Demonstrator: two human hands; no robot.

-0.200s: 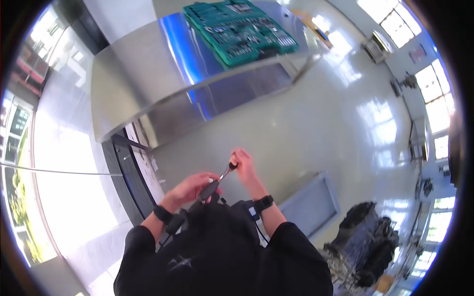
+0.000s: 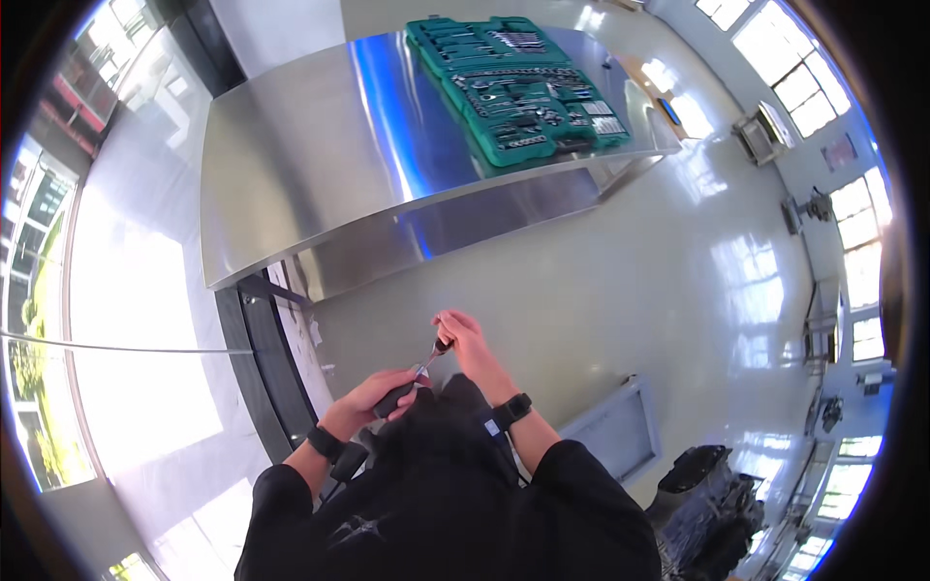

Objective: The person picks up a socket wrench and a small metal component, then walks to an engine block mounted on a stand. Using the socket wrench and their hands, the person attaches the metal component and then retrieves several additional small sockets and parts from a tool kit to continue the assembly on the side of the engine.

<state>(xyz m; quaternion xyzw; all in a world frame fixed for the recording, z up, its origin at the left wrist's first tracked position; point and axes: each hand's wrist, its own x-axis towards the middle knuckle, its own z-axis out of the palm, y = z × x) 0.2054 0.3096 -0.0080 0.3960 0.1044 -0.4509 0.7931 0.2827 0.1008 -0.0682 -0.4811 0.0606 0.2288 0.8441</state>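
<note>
In front of my body I hold a ratchet wrench with a dark handle and a shiny metal neck. My left hand is closed around the handle. At the other end, the fingers of my right hand are pinched on the wrench's dark head, and they partly hide it. Whether a socket is fitted there is too small to tell. Beyond my hands, a green tool case lies opened on the metal table, with sockets, wrenches and other tools in its slots.
The stainless steel table with a lower shelf stands ahead. A grey tray-like frame is at my right, beside a dark engine. To the left are a black metal frame and a bright window side. Benches line the far right wall.
The view has shifted, so the table and tool case appear lower and further right. My right hand sits slightly lower and further left; both hands keep hold of the ratchet wrench.
</note>
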